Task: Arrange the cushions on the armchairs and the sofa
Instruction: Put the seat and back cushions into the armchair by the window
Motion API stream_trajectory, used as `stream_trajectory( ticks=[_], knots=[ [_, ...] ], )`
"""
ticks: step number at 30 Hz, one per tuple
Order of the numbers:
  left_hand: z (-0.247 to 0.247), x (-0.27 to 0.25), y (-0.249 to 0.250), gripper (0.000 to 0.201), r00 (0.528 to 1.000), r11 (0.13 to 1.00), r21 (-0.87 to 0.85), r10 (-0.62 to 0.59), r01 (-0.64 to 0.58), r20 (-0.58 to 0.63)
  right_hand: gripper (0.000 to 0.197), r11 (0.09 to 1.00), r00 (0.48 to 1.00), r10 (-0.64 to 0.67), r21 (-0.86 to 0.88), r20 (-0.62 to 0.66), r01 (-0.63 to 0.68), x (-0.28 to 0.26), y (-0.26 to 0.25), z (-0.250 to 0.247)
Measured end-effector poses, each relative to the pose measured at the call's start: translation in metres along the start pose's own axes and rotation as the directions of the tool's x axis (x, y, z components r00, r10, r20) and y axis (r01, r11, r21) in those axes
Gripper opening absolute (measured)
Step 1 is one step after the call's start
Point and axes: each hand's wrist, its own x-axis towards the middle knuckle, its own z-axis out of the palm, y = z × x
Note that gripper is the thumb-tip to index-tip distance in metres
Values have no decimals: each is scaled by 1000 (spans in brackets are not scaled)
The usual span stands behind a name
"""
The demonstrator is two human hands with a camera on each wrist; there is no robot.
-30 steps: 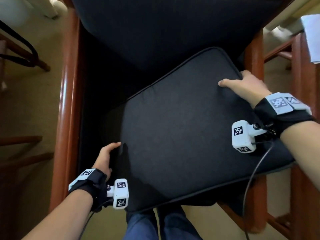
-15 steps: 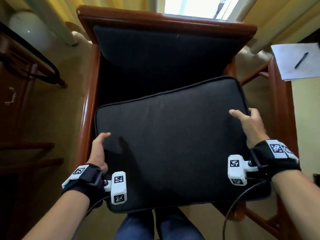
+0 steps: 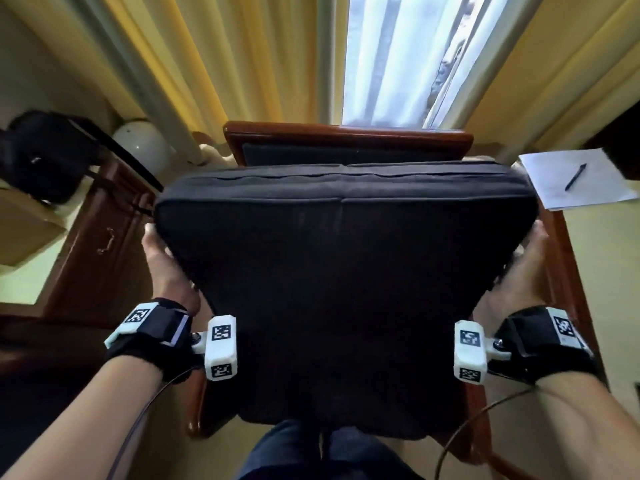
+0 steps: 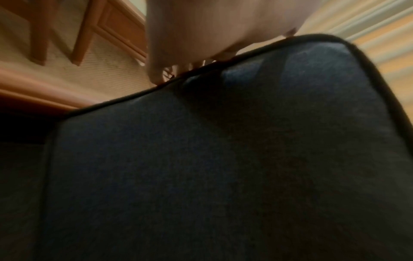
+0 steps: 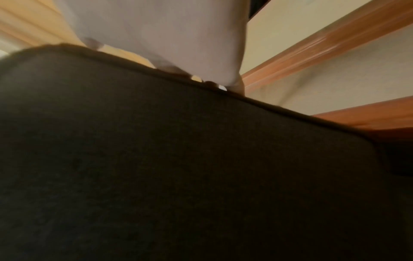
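Note:
I hold a large dark seat cushion (image 3: 346, 289) with piped edges, raised and tilted in front of the wooden armchair (image 3: 346, 135). It hides the seat, and only the chair's backrest top shows behind it. My left hand (image 3: 162, 261) grips the cushion's left edge and my right hand (image 3: 526, 268) grips its right edge. The fingers of both hands are hidden behind the cushion. In the left wrist view the left hand (image 4: 201, 35) wraps over the cushion (image 4: 223, 159) at its piping. The right wrist view shows the right hand (image 5: 167, 44) likewise on the cushion (image 5: 178, 167).
A wooden cabinet (image 3: 104, 237) with a drawer handle stands at the left, with a black bag (image 3: 45, 161) and a white globe (image 3: 145, 143) beside it. At the right, a sheet of paper (image 3: 554, 188) with a pen (image 3: 575, 176) lies on a surface. Yellow curtains (image 3: 242, 64) hang behind the chair.
The cushion has come up off the seat and tilted toward me. Both hands have shifted to its side edges, and my view has lifted toward the curtains.

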Motion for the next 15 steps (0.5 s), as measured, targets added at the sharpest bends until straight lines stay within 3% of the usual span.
stream_trajectory(
  ticks=[4,7,12,14,15],
  knots=[
    [-21,9,-29,57,999,1000,-5,-29,28,-45,54,994,998,54,94,-42,-49,-9,10,-7],
    [-28,13,-51,53,998,996,57,-65,64,17,59,992,990,122,51,-73,-118,-7,35,-26],
    [-32,22,-69,31,996,945,321,-82,63,45,45,969,970,224,-81,-99,-232,-8,66,-40],
    [-36,29,-70,43,997,918,395,-67,43,47,64,963,962,215,-127,-169,-238,7,75,-46],
    [-38,32,-70,58,997,906,423,-49,21,56,64,959,957,194,-164,-214,-231,14,76,-47]
  ],
)
